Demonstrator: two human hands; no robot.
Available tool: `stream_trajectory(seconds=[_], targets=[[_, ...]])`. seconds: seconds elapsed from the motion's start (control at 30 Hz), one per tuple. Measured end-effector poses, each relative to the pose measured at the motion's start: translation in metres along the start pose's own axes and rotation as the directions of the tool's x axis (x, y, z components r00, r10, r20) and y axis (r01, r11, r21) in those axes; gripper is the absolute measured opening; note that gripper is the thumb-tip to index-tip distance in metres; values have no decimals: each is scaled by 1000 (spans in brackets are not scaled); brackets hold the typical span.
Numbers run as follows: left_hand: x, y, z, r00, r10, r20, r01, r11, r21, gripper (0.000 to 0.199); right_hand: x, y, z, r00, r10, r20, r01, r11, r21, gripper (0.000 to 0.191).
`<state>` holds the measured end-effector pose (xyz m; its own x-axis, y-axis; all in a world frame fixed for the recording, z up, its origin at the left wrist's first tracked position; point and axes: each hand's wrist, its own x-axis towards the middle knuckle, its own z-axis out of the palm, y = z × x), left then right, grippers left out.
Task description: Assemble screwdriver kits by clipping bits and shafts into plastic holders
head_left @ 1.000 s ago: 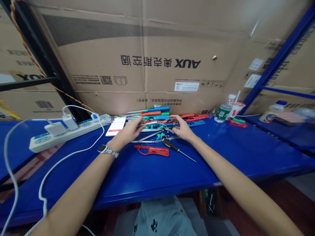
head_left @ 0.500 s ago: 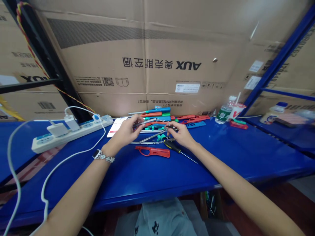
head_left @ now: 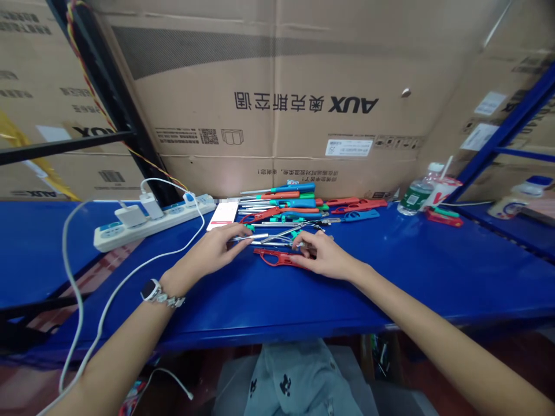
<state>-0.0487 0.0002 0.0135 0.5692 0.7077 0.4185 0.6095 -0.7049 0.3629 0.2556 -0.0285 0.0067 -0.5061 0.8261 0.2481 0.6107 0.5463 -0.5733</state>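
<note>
My left hand [head_left: 212,248] is closed on a thin silver metal tube [head_left: 255,237], pinched between thumb and fingers just above the blue tabletop. To its right, my right hand [head_left: 325,253] has its fingers curled together. A small pale tip shows at those fingertips, too small to name. Its thumb overlaps the end of a red plastic half-shell [head_left: 273,258] shaped like a long lighter's handle. Behind both hands are more metal tubes, thin wires and small green plastic pieces [head_left: 286,219].
Blue and orange handles with metal rods [head_left: 299,188] are piled against the cardboard box [head_left: 195,86]. A white phone [head_left: 223,215] and power strip [head_left: 173,216] are left. Red shells [head_left: 359,204], a blue shell [head_left: 361,215], a bottle [head_left: 414,196] and a cup [head_left: 442,190] are right.
Both hands have come nearer and lower over the table, and my left hand has shifted left with the tube. My right hand now covers where the black-and-yellow screwdriver lay. The view has shifted slightly.
</note>
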Motion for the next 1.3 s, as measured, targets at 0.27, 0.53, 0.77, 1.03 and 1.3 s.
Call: stream_trajectory(seconds=[0.27, 0.53, 0.77, 1.03, 1.3], targets=[[-12, -4, -1, 999, -44, 32, 47, 994, -96, 30, 3, -5, 4, 999, -27, 36, 34, 980, -198, 12], [-11, -5, 3, 989, -106, 100, 117, 987, -112, 34, 8, -5, 8, 994, -60, 90, 75, 982, -175, 11], [-14, 1, 7, 993, -33, 111, 26, 998, 62, 31, 15, -8, 8, 992, -52, 118, 75, 978, -193, 14], [5, 39, 25, 924, 346, 161, -379, 879, 289, 20, 13, -8, 8, 994, -49, 97, 63, 987, -145, 8], [20, 32, 42, 917, 337, 213, -382, 895, 229, 23, 14, -13, 2, 991, -13, 133, 29, 992, -121, 4]])
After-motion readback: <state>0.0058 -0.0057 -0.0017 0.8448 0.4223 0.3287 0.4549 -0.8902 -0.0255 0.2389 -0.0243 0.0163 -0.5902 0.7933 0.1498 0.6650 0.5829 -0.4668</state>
